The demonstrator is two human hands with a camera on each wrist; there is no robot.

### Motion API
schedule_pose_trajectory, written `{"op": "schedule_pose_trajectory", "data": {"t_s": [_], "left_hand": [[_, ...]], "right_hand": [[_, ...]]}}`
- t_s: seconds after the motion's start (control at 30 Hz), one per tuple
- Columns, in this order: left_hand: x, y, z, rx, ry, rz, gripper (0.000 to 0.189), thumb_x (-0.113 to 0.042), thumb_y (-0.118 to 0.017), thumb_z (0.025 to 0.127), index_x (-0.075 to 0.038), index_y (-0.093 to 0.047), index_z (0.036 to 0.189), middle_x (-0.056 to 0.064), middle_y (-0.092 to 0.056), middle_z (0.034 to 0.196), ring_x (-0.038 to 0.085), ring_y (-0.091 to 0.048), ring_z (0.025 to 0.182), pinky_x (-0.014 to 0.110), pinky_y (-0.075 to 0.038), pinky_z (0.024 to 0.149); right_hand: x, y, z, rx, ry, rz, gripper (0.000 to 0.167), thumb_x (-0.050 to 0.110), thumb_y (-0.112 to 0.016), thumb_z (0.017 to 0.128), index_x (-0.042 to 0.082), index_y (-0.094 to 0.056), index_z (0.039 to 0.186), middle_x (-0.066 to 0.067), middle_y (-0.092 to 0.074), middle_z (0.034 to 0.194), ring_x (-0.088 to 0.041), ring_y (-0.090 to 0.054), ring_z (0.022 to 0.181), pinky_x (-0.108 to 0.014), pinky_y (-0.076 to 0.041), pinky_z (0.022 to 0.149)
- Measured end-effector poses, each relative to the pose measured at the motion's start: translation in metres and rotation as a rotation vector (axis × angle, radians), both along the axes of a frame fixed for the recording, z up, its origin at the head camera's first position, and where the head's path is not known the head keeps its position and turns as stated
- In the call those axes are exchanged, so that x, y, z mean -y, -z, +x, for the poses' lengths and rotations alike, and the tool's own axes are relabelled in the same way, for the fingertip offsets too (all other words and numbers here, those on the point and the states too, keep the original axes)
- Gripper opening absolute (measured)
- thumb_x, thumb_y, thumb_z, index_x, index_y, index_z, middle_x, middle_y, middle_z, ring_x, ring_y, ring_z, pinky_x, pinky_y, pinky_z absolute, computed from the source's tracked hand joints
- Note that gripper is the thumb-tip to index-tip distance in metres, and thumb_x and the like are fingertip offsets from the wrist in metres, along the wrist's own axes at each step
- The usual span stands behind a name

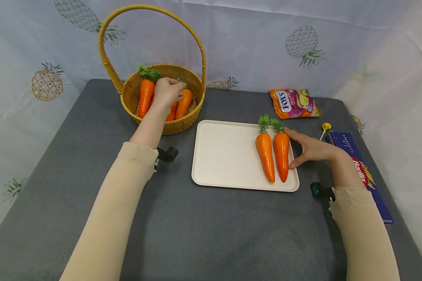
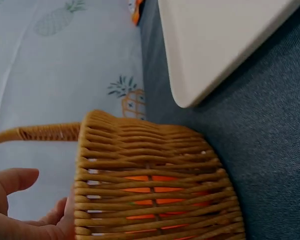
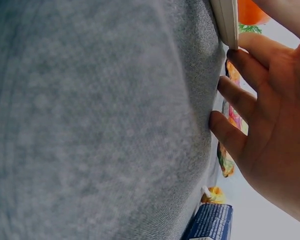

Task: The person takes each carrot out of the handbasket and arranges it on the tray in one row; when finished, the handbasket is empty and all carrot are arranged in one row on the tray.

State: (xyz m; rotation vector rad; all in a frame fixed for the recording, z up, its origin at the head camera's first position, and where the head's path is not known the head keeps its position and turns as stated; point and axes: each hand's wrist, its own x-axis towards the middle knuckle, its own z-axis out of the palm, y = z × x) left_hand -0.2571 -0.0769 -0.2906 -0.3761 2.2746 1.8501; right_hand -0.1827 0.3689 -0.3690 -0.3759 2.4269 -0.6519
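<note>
My left hand [image 1: 168, 91] is over the wicker basket [image 1: 126, 99], close to the leafy top of a carrot [image 1: 184, 104] on the basket's right side. In the left wrist view its thumb stands apart from the fingers, and the basket's rim partly hides them. More carrots lie in the basket, one of them a carrot [image 1: 146, 95] at the left. My right hand [image 1: 311, 148] rests at the right edge of the cream tray [image 1: 225, 152], fingers spread and touching its rim. Two carrots, a left carrot [image 1: 265, 156] and a right carrot [image 1: 281, 156], lie side by side on the tray.
Behind the tray's right end lies an orange candy bag [image 1: 295, 103]. A yellow lollipop [image 1: 326, 127] and a blue spaghetti box [image 1: 360, 171] are at the right edge of the grey table [image 1: 211, 230]. The basket's tall handle [image 1: 151, 7] arches above it.
</note>
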Motion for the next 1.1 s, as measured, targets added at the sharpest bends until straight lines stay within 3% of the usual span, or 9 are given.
{"op": "schedule_pose_trajectory", "data": {"t_s": [0.27,0.4,0.47,0.53,0.6,0.7,0.77,0.8,1.1], "left_hand": [[0.004,0.016,-0.01,0.039,0.004,-0.092,0.048,-0.029,-0.054,0.101,-0.006,-0.044,0.142,0.01,-0.045,0.148,0.024,-0.058,0.126,0.027,-0.051,0.106],[0.004,0.024,-0.015,0.028,0.007,-0.186,0.043,-0.031,-0.055,0.1,-0.006,-0.05,0.135,0.004,-0.058,0.114,0.015,-0.062,0.093,0.024,-0.054,0.092],[0.003,0.027,-0.016,0.018,0.015,-0.253,0.041,-0.031,-0.055,0.1,-0.005,-0.052,0.132,0.002,-0.055,0.104,0.013,-0.057,0.088,0.025,-0.052,0.089],[0.002,0.032,-0.019,-0.007,0.023,-0.322,0.026,-0.031,-0.055,0.1,-0.006,-0.06,0.105,-0.002,-0.049,0.077,0.011,-0.047,0.067,0.024,-0.047,0.07],[0.0,0.034,-0.02,-0.018,0.028,-0.372,0.025,-0.031,-0.055,0.099,-0.008,-0.058,0.089,-0.002,-0.049,0.071,0.012,-0.046,0.063,0.024,-0.043,0.064],[-0.002,0.038,-0.022,-0.04,0.024,-0.394,0.042,-0.029,-0.056,0.098,-0.014,-0.037,0.063,-0.005,-0.026,0.052,0.011,-0.022,0.048,0.024,-0.026,0.051],[-0.002,0.038,-0.022,-0.038,0.023,-0.406,0.043,-0.029,-0.056,0.098,-0.014,-0.038,0.062,-0.005,-0.027,0.051,0.011,-0.023,0.046,0.024,-0.026,0.049],[-0.003,0.039,-0.024,-0.043,0.022,-0.416,0.049,-0.029,-0.056,0.098,-0.016,-0.03,0.059,-0.006,-0.016,0.049,0.01,-0.012,0.045,0.024,-0.019,0.048],[-0.001,0.045,-0.03,-0.019,0.054,-0.476,0.045,-0.028,-0.054,0.098,-0.015,-0.031,0.061,-0.006,-0.017,0.048,0.011,-0.014,0.042,0.025,-0.021,0.047]], "right_hand": [[0.0,0.0,-0.001,0.001,0.001,-0.003,0.125,0.036,-0.087,0.071,0.014,-0.002,0.16,-0.023,0.002,0.166,-0.05,0.003,0.152,-0.077,-0.003,0.115],[0.0,0.0,-0.001,-0.002,0.003,-0.002,0.125,0.036,-0.087,0.07,0.013,-0.003,0.16,-0.024,0.001,0.166,-0.05,0.002,0.152,-0.077,-0.002,0.115],[0.001,-0.001,0.0,-0.001,0.005,-0.001,0.125,0.037,-0.087,0.07,0.013,-0.003,0.16,-0.024,0.001,0.166,-0.051,0.002,0.152,-0.077,-0.002,0.115],[0.001,-0.001,0.0,0.0,0.006,0.0,0.126,0.037,-0.087,0.07,0.013,-0.003,0.16,-0.024,0.001,0.166,-0.051,0.002,0.152,-0.077,-0.002,0.115],[0.001,-0.001,0.0,0.001,0.006,-0.001,0.126,0.037,-0.087,0.07,0.013,-0.003,0.16,-0.024,0.002,0.166,-0.05,0.003,0.152,-0.077,-0.002,0.115],[0.001,-0.001,0.0,0.001,0.007,-0.001,0.126,0.037,-0.087,0.07,0.013,-0.003,0.16,-0.024,0.002,0.166,-0.05,0.003,0.152,-0.077,-0.002,0.115],[0.001,0.0,0.0,0.0,0.007,-0.002,0.126,0.037,-0.088,0.069,0.013,-0.003,0.16,-0.023,0.002,0.166,-0.05,0.003,0.152,-0.077,-0.002,0.115],[0.001,0.0,0.0,0.0,0.007,-0.002,0.126,0.037,-0.088,0.069,0.013,-0.004,0.16,-0.023,0.002,0.166,-0.05,0.003,0.152,-0.077,-0.002,0.115],[0.0,0.001,0.0,0.002,0.009,-0.009,0.126,0.036,-0.087,0.07,0.013,-0.004,0.16,-0.022,0.002,0.167,-0.049,0.003,0.152,-0.076,-0.003,0.115]]}}
